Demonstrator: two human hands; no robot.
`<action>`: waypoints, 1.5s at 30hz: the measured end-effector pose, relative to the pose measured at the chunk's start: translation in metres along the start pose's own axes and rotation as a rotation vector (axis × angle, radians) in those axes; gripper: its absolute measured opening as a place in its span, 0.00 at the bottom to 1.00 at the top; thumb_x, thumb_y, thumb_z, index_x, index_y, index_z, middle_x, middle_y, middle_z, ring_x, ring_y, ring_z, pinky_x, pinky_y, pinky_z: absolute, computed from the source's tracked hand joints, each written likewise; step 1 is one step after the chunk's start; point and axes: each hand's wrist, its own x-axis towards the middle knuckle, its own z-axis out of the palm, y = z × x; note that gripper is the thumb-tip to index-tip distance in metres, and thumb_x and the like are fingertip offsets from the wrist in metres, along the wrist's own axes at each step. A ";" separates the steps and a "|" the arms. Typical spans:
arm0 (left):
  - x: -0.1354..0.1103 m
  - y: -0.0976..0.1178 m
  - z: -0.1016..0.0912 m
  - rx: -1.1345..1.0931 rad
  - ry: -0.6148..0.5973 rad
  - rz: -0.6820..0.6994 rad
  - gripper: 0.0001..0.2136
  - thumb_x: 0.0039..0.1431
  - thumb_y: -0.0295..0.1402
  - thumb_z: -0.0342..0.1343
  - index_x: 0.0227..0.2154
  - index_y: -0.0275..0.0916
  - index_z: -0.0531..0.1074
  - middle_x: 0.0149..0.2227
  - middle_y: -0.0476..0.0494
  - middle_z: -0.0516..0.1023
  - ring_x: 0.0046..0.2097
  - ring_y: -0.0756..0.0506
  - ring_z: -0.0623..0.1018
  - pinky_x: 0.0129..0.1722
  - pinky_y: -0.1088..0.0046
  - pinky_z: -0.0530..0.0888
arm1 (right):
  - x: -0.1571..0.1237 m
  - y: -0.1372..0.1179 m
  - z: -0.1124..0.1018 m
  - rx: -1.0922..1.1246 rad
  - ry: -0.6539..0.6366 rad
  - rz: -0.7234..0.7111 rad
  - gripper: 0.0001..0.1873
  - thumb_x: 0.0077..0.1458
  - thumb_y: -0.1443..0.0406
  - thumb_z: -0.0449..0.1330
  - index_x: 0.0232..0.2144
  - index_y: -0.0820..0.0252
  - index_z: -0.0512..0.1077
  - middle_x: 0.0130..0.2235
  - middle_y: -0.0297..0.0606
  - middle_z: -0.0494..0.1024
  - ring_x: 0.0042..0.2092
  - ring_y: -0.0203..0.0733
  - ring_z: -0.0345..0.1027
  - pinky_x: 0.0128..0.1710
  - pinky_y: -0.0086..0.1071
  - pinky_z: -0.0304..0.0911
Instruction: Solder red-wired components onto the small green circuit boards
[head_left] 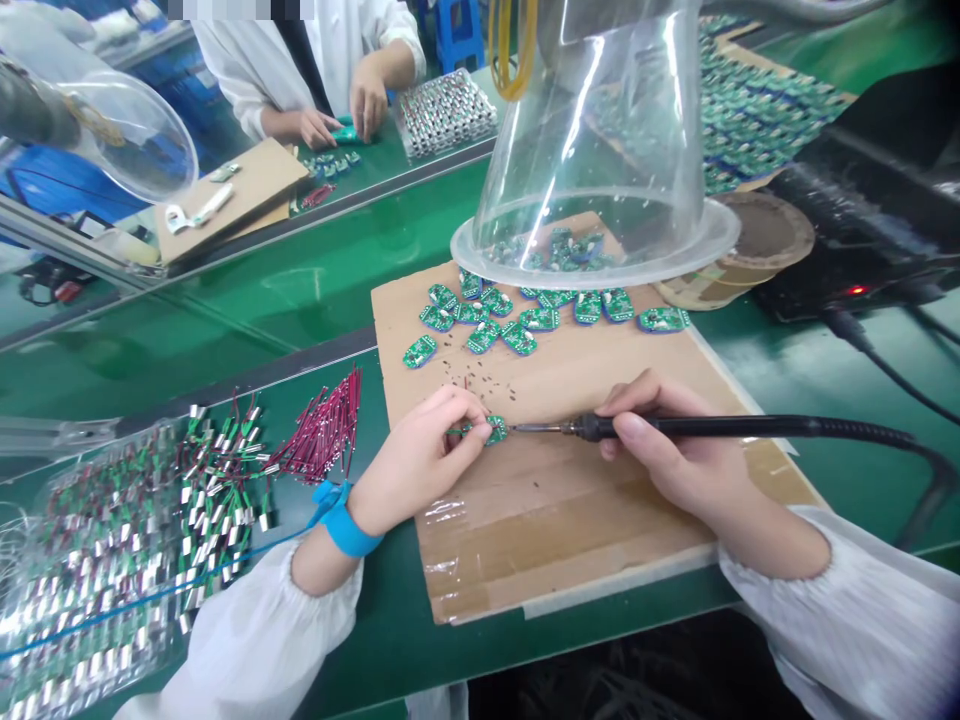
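Pinching small green circuit board [495, 430] in L hand [416, 462]; R hand [664, 445] gripping soldering iron [592, 428], tip just beside board, over cardboard sheet [570, 525].

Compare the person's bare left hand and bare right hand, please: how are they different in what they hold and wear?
The left hand pinches a small green circuit board in its fingertips, while the right hand grips a black soldering iron like a pen. The left hand wears a blue wrist strap; the right hand shows none. Both hands are bare, come out of white gathered sleeves, and work over a brown cardboard sheet.
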 end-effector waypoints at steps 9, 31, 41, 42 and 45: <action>0.001 0.003 0.009 0.083 0.066 -0.008 0.04 0.69 0.29 0.54 0.36 0.40 0.68 0.43 0.47 0.74 0.40 0.49 0.75 0.38 0.70 0.70 | -0.001 0.002 0.000 -0.101 -0.033 -0.006 0.07 0.68 0.58 0.60 0.37 0.54 0.72 0.28 0.32 0.76 0.29 0.37 0.70 0.30 0.33 0.65; -0.003 0.003 0.015 0.091 0.098 -0.041 0.04 0.68 0.29 0.55 0.35 0.40 0.68 0.45 0.49 0.75 0.33 0.51 0.72 0.36 0.71 0.70 | 0.000 -0.001 0.001 0.000 0.037 0.039 0.11 0.66 0.55 0.61 0.35 0.54 0.71 0.27 0.33 0.76 0.26 0.38 0.72 0.28 0.34 0.67; -0.004 -0.005 0.012 0.083 0.087 -0.009 0.06 0.69 0.33 0.52 0.34 0.42 0.69 0.45 0.45 0.78 0.40 0.46 0.77 0.42 0.67 0.75 | 0.003 0.003 0.004 0.045 0.159 0.010 0.11 0.67 0.55 0.60 0.36 0.55 0.70 0.26 0.31 0.74 0.26 0.37 0.69 0.28 0.31 0.64; -0.006 -0.007 0.011 0.085 0.078 -0.002 0.07 0.70 0.35 0.52 0.35 0.43 0.70 0.45 0.44 0.78 0.43 0.44 0.78 0.45 0.64 0.76 | 0.002 0.003 0.005 0.035 0.171 0.009 0.12 0.67 0.54 0.59 0.36 0.55 0.70 0.26 0.31 0.73 0.26 0.36 0.68 0.28 0.31 0.63; -0.003 -0.018 0.003 0.095 0.034 0.051 0.05 0.67 0.39 0.54 0.36 0.51 0.75 0.44 0.47 0.80 0.47 0.39 0.81 0.46 0.58 0.80 | 0.000 0.002 0.009 0.021 0.221 -0.007 0.12 0.68 0.54 0.57 0.39 0.55 0.69 0.28 0.31 0.72 0.28 0.36 0.66 0.30 0.31 0.63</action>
